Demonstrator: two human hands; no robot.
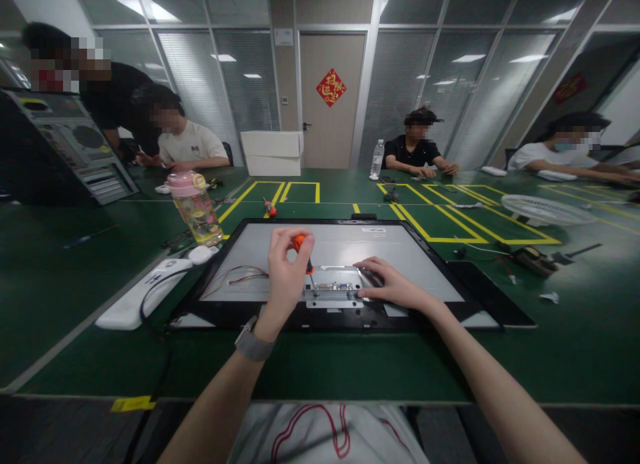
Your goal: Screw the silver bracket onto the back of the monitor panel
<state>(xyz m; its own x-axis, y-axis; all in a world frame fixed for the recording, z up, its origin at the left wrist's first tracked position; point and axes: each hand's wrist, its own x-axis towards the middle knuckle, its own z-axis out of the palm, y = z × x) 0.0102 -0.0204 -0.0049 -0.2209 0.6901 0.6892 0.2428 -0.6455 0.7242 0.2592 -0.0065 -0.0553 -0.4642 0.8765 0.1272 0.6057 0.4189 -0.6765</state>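
A screwdriver [303,245] with an orange and black handle stands almost upright, gripped from above by the fingers of my left hand [286,267]. Its tip points down at the left part of a silver metal bracket [334,304] with connector ports. The bracket sits on the back of a monitor panel [245,247], which lies flat in its black frame on the green table. My right hand [387,283] rests on the bracket's right side, fingers spread and reaching to its edge. Thin wires [240,272] lie on the panel left of my left hand.
Left of the panel are a white power strip [145,294] and a pink-lidded bottle [196,211]. A dark flat piece [490,294] lies at the right, near a black tool [533,259]. A computer case [75,144] stands far left. Several people sit or stand across the table [350,364].
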